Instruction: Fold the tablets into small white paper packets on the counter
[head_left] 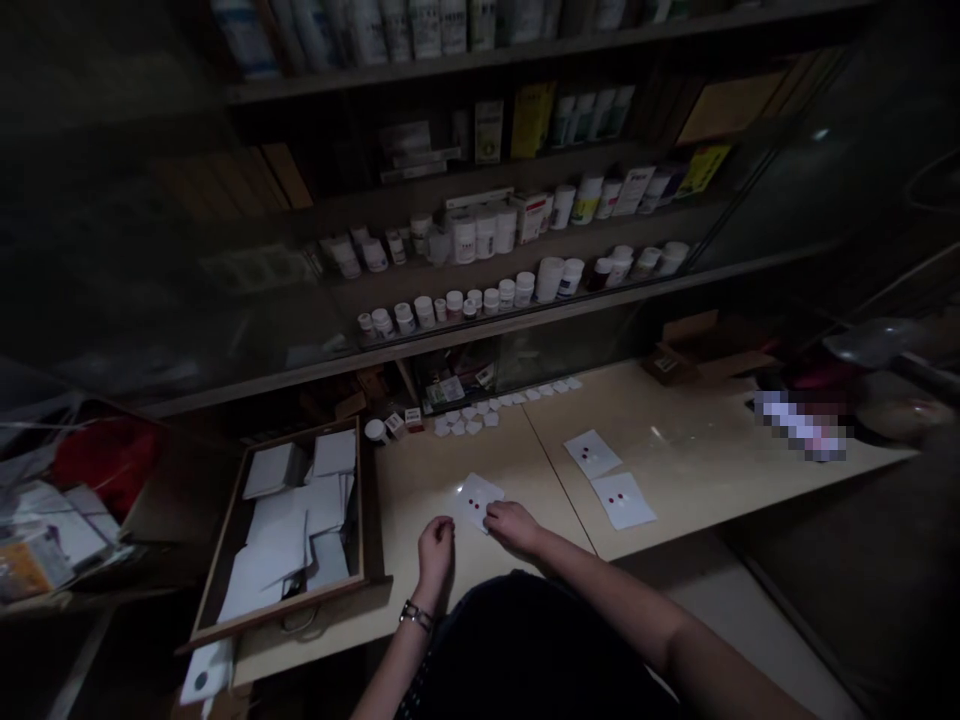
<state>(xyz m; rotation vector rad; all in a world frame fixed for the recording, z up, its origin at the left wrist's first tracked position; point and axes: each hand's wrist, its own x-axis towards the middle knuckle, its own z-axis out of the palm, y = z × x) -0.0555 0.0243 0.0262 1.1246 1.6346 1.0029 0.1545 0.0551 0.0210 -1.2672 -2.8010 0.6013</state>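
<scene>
A white paper square (477,503) with small red tablets on it lies on the pale wooden counter (442,480). My right hand (512,527) rests on its lower right edge, fingers bent over the paper. My left hand (436,552), with a wristwatch (416,616) on the wrist, stands just left of the paper, fingers curled toward it. Whether those fingers hold anything is hidden. Two more white paper squares (592,453) (623,500), each with red tablets, lie to the right.
A wooden drawer (285,530) full of white paper packets sits left of the counter. Several small paper squares (480,410) line the back edge, near a white bottle (375,431). Glass shelves of medicine bottles (487,290) rise behind. A cardboard box (667,365) stands back right.
</scene>
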